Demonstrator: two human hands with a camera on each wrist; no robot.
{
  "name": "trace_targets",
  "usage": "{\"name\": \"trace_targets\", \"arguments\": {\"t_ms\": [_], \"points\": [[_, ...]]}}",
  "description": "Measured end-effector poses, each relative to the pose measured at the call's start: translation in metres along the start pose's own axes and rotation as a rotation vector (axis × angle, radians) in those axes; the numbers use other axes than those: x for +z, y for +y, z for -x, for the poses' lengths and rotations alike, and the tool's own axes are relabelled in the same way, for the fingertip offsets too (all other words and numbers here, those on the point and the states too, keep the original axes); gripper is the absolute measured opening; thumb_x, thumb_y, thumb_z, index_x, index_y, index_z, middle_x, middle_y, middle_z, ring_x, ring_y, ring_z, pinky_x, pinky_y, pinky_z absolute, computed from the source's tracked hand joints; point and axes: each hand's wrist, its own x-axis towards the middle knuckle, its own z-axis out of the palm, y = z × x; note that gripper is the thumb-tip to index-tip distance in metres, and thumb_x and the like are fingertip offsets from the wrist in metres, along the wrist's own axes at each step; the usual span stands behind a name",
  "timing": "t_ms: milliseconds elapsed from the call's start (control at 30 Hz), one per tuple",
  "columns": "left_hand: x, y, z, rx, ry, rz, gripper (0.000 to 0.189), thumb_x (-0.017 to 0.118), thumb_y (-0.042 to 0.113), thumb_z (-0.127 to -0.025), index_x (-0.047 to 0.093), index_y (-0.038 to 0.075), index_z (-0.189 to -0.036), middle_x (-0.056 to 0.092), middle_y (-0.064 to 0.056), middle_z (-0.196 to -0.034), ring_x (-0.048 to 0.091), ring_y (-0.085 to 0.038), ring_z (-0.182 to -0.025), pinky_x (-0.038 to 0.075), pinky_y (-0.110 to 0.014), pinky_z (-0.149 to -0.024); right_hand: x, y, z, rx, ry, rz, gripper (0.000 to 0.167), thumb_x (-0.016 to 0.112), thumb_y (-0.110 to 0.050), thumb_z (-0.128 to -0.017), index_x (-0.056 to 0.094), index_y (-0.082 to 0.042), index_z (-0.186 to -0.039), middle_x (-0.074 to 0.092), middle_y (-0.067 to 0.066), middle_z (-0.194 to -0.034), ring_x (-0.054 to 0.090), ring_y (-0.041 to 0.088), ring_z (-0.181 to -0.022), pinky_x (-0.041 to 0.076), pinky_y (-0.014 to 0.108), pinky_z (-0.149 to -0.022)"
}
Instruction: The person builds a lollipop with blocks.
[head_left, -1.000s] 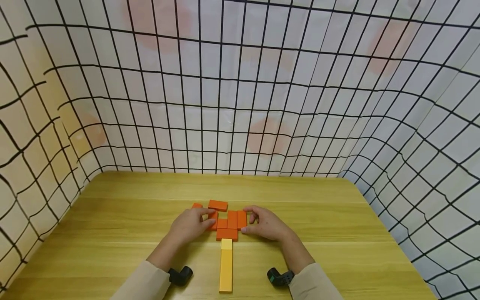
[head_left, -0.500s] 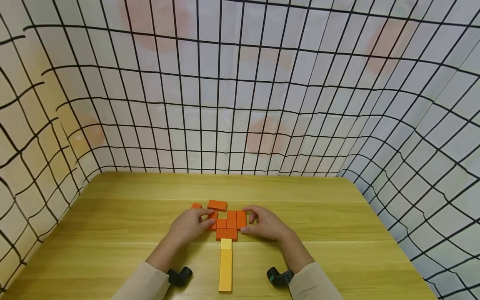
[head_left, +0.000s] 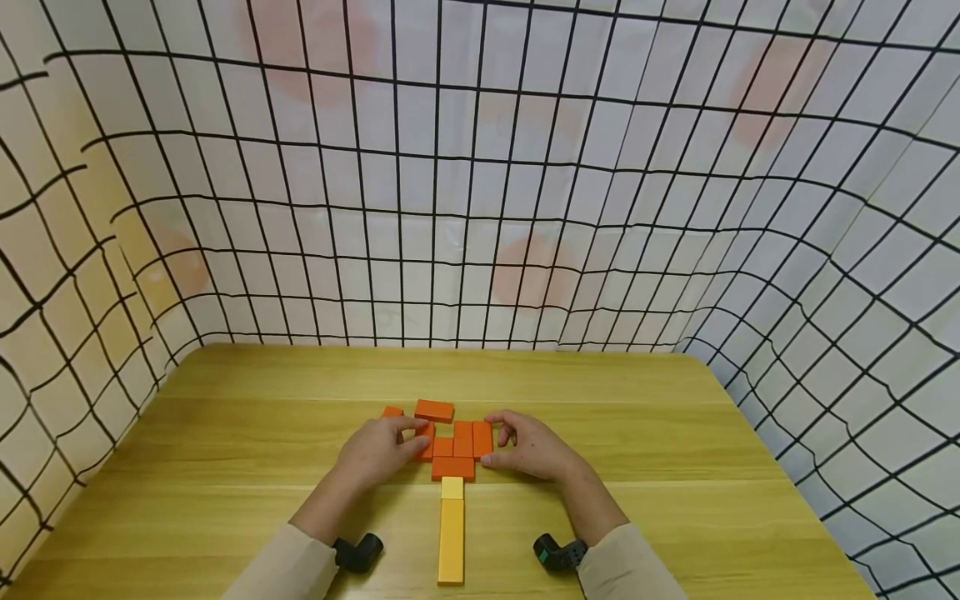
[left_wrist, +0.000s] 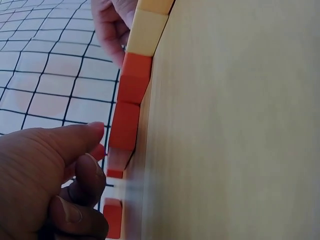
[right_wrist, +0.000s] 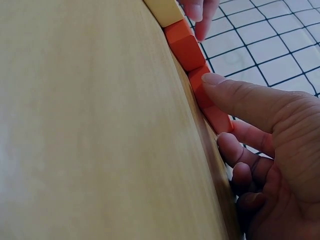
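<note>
Small orange blocks lie flat in a joined cluster on the table. My left hand (head_left: 373, 452) is at the cluster's left side, its thumb and index finger pinching an upright-lying orange block (head_left: 426, 454). On the right, my right hand (head_left: 534, 447) holds the outermost orange block (head_left: 482, 439) between thumb and index finger, at its near and far ends. Between them are further orange blocks, with a crosswise orange block (head_left: 453, 469) in front. A pale yellow block (head_left: 452, 488) and a long yellow block (head_left: 452, 542) run from there towards me like a stem.
A loose orange block (head_left: 434, 410) lies behind the cluster, and another orange block (head_left: 392, 412) shows partly behind my left hand. The wooden table (head_left: 225, 467) is bordered by white grid-patterned sheeting (head_left: 465, 275) at the back and sides. A black wrist device (head_left: 358, 553) sits at each cuff.
</note>
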Motion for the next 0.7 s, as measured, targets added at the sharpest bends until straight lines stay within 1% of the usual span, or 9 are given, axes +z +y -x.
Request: {"name": "trace_targets", "arguments": {"t_ms": [100, 200, 233, 333, 400, 467, 533, 600, 700], "points": [[-0.004, -0.004, 0.0, -0.005, 0.002, 0.007, 0.035, 0.071, 0.036, -0.096, 0.072, 0.022, -0.129, 0.066, -0.005, -0.081, 0.049, -0.015, -0.064, 0.035, -0.03, -0.057, 0.0, 0.0, 0.0, -0.002, -0.002, 0.012, 0.061, 0.084, -0.031, -0.086, 0.059, -0.014, -0.139, 0.058, 0.004, -0.097, 0.05, 0.018, -0.081, 0.041, 0.033, -0.074], [-0.008, -0.008, 0.0, -0.003, 0.017, -0.003, 0.037, 0.071, 0.036, -0.096, 0.072, 0.021, -0.13, 0.072, -0.005, -0.091, 0.058, -0.014, -0.074, 0.041, -0.03, -0.061, 0.0, -0.001, 0.0, -0.006, -0.002, 0.019, 0.06, 0.084, -0.031, -0.086, 0.059, -0.014, -0.138, 0.057, 0.004, -0.097, 0.05, 0.018, -0.081, 0.041, 0.032, -0.074], [-0.01, -0.01, 0.0, -0.011, 0.015, 0.005, 0.038, 0.071, 0.036, -0.096, 0.071, 0.021, -0.131, 0.072, -0.005, -0.091, 0.061, -0.016, -0.076, 0.042, -0.03, -0.061, 0.0, -0.002, 0.0, -0.008, -0.003, 0.021, 0.06, 0.084, -0.03, -0.086, 0.059, -0.014, -0.138, 0.057, 0.004, -0.097, 0.05, 0.018, -0.081, 0.041, 0.032, -0.074], [-0.017, -0.014, 0.0, -0.01, 0.023, 0.001, 0.039, 0.073, 0.034, -0.095, 0.071, 0.018, -0.131, 0.076, -0.004, -0.107, 0.066, -0.015, -0.088, 0.048, -0.031, -0.067, 0.0, -0.003, 0.001, -0.008, -0.001, 0.015, 0.06, 0.084, -0.03, -0.086, 0.059, -0.013, -0.138, 0.058, 0.005, -0.097, 0.05, 0.018, -0.082, 0.041, 0.032, -0.074], [-0.021, -0.018, -0.001, -0.008, 0.013, 0.001, 0.039, 0.073, 0.032, -0.095, 0.071, 0.017, -0.13, 0.076, -0.004, -0.11, 0.066, -0.015, -0.087, 0.049, -0.032, -0.068, 0.0, -0.003, 0.001, -0.007, -0.001, 0.008, 0.061, 0.084, -0.03, -0.086, 0.059, -0.013, -0.138, 0.058, 0.005, -0.097, 0.05, 0.018, -0.081, 0.041, 0.032, -0.074], [-0.025, -0.021, -0.002, -0.008, 0.0, -0.004, 0.038, 0.073, 0.031, -0.095, 0.071, 0.016, -0.13, 0.076, -0.002, -0.107, 0.063, -0.014, -0.081, 0.047, -0.031, -0.066, -0.001, -0.004, 0.001, -0.006, 0.0, 0.003, 0.061, 0.084, -0.03, -0.085, 0.059, -0.012, -0.138, 0.058, 0.005, -0.097, 0.05, 0.018, -0.081, 0.041, 0.032, -0.073], [-0.028, -0.025, -0.005, -0.011, -0.014, -0.013, 0.04, 0.073, 0.03, -0.095, 0.07, 0.016, -0.131, 0.074, -0.002, -0.096, 0.059, -0.013, -0.073, 0.044, -0.03, -0.063, -0.001, -0.003, 0.001, -0.007, 0.001, 0.0, 0.062, 0.085, -0.03, -0.085, 0.059, -0.013, -0.138, 0.058, 0.005, -0.096, 0.05, 0.018, -0.081, 0.041, 0.031, -0.073], [-0.031, -0.027, -0.006, -0.026, -0.024, -0.017, 0.042, 0.073, 0.03, -0.095, 0.068, 0.015, -0.134, 0.068, 0.0, -0.083, 0.053, -0.014, -0.066, 0.04, -0.03, -0.06, -0.001, -0.003, 0.001, -0.006, 0.0, 0.003, 0.062, 0.085, -0.031, -0.085, 0.059, -0.013, -0.138, 0.058, 0.005, -0.096, 0.05, 0.017, -0.081, 0.041, 0.031, -0.072], [-0.033, -0.033, -0.009, -0.028, -0.038, -0.021, 0.047, 0.073, 0.03, -0.095, 0.065, 0.012, -0.138, 0.059, 0.0, -0.073, 0.049, -0.014, -0.062, 0.037, -0.03, -0.059, 0.0, -0.002, 0.001, -0.005, 0.001, 0.006, 0.062, 0.085, -0.031, -0.085, 0.059, -0.013, -0.138, 0.058, 0.004, -0.096, 0.049, 0.017, -0.08, 0.041, 0.03, -0.072]]}}
